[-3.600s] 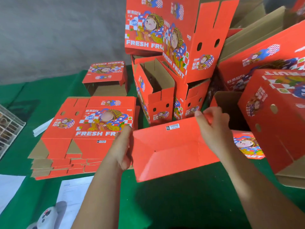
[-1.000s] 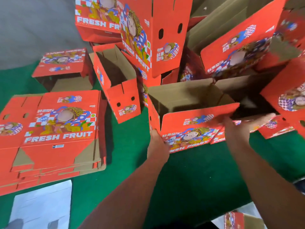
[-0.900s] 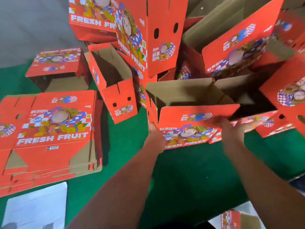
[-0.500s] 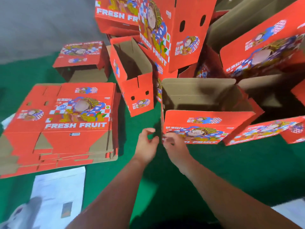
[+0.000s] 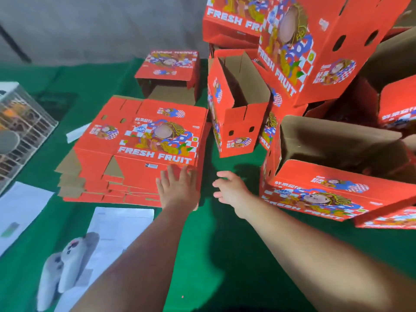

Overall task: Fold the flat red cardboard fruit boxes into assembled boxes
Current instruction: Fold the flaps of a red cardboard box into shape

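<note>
Where left hand [image 5: 177, 190] meets flat stack [image 5: 144, 140] edge

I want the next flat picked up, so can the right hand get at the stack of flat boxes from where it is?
Probably yes: the right hand hovers open just beside the stack of flat boxes, only bare green cloth between.

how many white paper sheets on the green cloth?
3: one at the left edge, one under the left forearm beside the grey object, one narrow slip behind the flat stack. More may be hidden.
</note>
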`<state>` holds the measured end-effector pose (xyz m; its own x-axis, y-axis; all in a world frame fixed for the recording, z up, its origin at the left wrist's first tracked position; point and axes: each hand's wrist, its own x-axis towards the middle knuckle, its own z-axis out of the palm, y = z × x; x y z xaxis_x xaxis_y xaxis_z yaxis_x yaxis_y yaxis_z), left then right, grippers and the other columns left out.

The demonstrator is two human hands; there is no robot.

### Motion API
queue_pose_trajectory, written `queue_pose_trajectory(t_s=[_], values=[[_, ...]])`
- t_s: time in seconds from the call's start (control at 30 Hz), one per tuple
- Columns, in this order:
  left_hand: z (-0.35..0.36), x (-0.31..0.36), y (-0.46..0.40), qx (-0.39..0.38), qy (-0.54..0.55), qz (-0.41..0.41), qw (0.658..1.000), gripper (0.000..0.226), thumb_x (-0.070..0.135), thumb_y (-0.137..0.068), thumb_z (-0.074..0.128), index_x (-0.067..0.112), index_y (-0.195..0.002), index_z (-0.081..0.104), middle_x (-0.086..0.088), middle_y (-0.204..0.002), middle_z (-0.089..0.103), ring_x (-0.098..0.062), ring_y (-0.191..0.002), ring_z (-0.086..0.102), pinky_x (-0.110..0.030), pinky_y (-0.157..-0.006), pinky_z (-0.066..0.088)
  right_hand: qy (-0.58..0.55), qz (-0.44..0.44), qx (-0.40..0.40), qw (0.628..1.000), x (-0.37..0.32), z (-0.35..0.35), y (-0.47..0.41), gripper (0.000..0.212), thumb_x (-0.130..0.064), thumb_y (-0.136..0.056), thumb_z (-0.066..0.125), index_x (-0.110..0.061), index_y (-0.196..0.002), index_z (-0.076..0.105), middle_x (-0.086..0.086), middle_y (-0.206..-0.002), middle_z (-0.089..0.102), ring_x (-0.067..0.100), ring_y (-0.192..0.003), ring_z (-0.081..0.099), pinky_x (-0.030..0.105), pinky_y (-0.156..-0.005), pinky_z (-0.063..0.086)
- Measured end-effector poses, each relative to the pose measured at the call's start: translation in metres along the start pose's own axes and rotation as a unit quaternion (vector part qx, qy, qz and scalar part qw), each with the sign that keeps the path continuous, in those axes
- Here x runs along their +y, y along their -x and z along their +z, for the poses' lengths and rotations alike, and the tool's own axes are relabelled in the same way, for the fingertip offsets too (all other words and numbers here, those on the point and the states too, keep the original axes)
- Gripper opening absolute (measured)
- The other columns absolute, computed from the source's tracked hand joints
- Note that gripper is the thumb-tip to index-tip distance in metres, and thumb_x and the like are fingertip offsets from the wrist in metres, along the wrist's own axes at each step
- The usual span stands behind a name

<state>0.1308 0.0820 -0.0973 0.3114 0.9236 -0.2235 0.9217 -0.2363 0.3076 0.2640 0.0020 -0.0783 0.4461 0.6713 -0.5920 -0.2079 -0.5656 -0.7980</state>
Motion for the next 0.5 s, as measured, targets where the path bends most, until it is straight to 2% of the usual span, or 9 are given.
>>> queue_pose_trajectory(t_s=[0.07,0.13,0.2,0.23,0.3,0.37,0.43,0.47,0.5], values=[[0.005,-0.014,-0.002,-0.039,-0.049,0.033,0.997,0.057,0.041,-0.102,0.048,0.040,-0.153,0.022,-0.012,-0.173,0.005,-0.044,-0.159,0.002,-0.055,-0.128,-0.001,0.006,0.015,-0.007,1.000,-0.005,0.011,-0.006,0.040,-0.015,-0.101,0.055,-0.022,-0.141,0.055,-0.001,-0.091,0.060,0.018,-0.075,0.061,0.025,-0.063,0.051],[0.009,-0.018,0.001,-0.047,-0.078,0.076,0.993,0.073,0.032,-0.098,0.056,0.040,-0.157,0.014,-0.009,-0.174,0.005,-0.044,-0.159,0.001,-0.052,-0.128,-0.002,0.000,0.026,-0.023,0.999,-0.008,0.024,-0.011,0.043,-0.019,-0.101,0.057,-0.023,-0.144,0.051,0.001,-0.096,0.061,0.020,-0.084,0.062,0.031,-0.080,0.058],[0.014,-0.012,0.007,-0.068,-0.074,0.116,0.988,0.081,0.025,-0.097,0.054,0.033,-0.164,0.007,-0.006,-0.175,0.005,-0.040,-0.160,0.000,-0.048,-0.128,-0.002,-0.004,0.041,-0.026,0.999,-0.009,0.037,-0.020,0.040,-0.026,-0.101,0.059,-0.025,-0.140,0.052,0.003,-0.109,0.065,0.021,-0.098,0.064,0.043,-0.100,0.057],[0.016,-0.008,0.011,-0.085,-0.054,0.139,0.985,0.080,0.024,-0.097,0.052,0.028,-0.165,0.010,-0.004,-0.174,0.008,-0.039,-0.160,0.001,-0.046,-0.129,0.000,-0.001,0.044,-0.014,0.999,-0.009,0.043,-0.025,0.033,-0.028,-0.100,0.060,-0.023,-0.132,0.056,0.004,-0.116,0.067,0.022,-0.104,0.065,0.046,-0.100,0.056],[0.015,-0.006,0.017,-0.126,0.030,0.182,0.975,0.066,0.024,-0.098,0.051,0.023,-0.161,0.030,0.001,-0.170,0.026,-0.039,-0.159,0.009,-0.046,-0.129,0.005,0.011,0.054,0.033,0.998,-0.007,0.048,-0.034,0.019,-0.029,-0.098,0.064,-0.019,-0.114,0.063,0.006,-0.119,0.069,0.025,-0.103,0.066,0.040,-0.088,0.054],[-0.001,-0.019,0.020,-0.132,0.170,0.196,0.957,0.049,0.018,-0.099,0.052,0.027,-0.147,0.052,0.004,-0.161,0.044,-0.036,-0.152,0.033,-0.052,-0.128,0.021,0.006,0.077,0.054,0.996,-0.005,0.044,-0.040,0.019,-0.031,-0.094,0.072,-0.016,-0.106,0.068,0.007,-0.111,0.073,0.027,-0.099,0.069,0.038,-0.081,0.055],[-0.020,-0.048,0.018,-0.028,0.238,0.182,0.954,0.041,0.017,-0.098,0.052,0.032,-0.135,0.061,-0.001,-0.151,0.057,-0.034,-0.133,0.057,-0.054,-0.114,0.042,-0.002,0.089,0.062,0.994,-0.002,0.035,-0.045,0.019,-0.032,-0.091,0.078,-0.019,-0.093,0.065,0.008,-0.102,0.072,0.028,-0.097,0.070,0.042,-0.085,0.060],[-0.027,-0.065,0.014,0.051,0.213,0.151,0.964,0.041,0.021,-0.094,0.052,0.030,-0.133,0.063,-0.006,-0.147,0.059,-0.035,-0.131,0.057,-0.054,-0.110,0.043,-0.005,0.085,0.068,0.994,-0.001,0.029,-0.047,0.016,-0.030,-0.093,0.075,-0.021,-0.089,0.062,0.008,-0.100,0.071,0.027,-0.095,0.069,0.044,-0.087,0.061],[-0.037,-0.083,0.010,0.120,0.165,0.091,0.975,0.045,0.027,-0.091,0.053,0.024,-0.134,0.064,-0.010,-0.147,0.058,-0.037,-0.134,0.053,-0.054,-0.110,0.039,-0.014,0.079,0.073,0.994,0.000,0.021,-0.048,0.013,-0.025,-0.096,0.071,-0.021,-0.088,0.061,0.009,-0.100,0.070,0.027,-0.093,0.068,0.044,-0.082,0.062]])
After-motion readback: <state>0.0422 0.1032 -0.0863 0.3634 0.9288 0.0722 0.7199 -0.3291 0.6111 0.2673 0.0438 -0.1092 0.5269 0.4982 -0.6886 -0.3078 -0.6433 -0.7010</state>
